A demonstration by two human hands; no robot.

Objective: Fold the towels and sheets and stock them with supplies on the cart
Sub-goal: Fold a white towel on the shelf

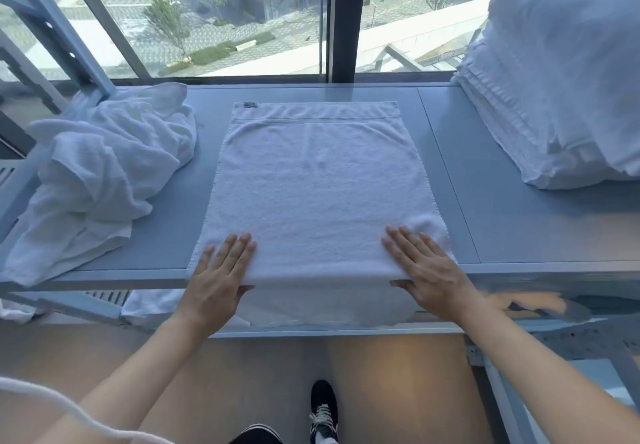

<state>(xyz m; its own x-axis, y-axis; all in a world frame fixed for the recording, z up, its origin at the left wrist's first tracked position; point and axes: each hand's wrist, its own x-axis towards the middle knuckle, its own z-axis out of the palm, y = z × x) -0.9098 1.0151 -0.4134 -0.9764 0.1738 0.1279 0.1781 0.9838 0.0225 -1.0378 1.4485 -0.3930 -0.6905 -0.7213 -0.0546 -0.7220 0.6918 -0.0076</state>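
Pressing my left hand (221, 270) and right hand (420, 267), fingers (403, 243) flat and gripping nothing, on the towel (311, 187)'s near edge; it stretches lengthwise away across the table (485, 201), so I'd fold forward.

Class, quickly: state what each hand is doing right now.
Left hand: open, fingers flat on the towel.
Right hand: open, fingers flat on the same towel.

A linen workroom, high up in a building. A grey metal shelf (502, 229) fills the frame's middle, a folded white stack (540, 97) at upper right, crumpled towels (104, 173) at left. The window (221, 18) along the top overlooks a paved plaza.
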